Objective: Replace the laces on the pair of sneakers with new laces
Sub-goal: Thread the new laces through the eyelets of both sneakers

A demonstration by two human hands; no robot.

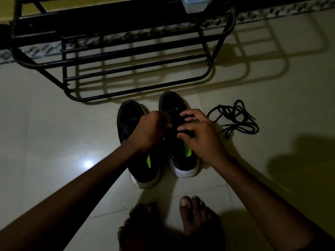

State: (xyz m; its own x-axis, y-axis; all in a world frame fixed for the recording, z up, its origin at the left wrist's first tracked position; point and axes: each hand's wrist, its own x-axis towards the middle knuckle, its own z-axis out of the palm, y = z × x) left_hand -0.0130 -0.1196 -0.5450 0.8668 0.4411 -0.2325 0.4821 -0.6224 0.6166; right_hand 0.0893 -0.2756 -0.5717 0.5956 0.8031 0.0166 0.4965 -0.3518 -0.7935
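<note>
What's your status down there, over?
Left hand and right hand both at the lacing of the sneaker nearer the loose black laces; grip too dark to read. Laces lie on floor, untouched. Nothing blocking.

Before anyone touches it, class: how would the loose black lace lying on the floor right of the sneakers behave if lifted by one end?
The loose black lace lies in slack, crossing loops, so it is probably floppy and would hang limp. It looks thin, so likely light. The overlapping loops may snag into a tangle rather than trail out cleanly.
</note>
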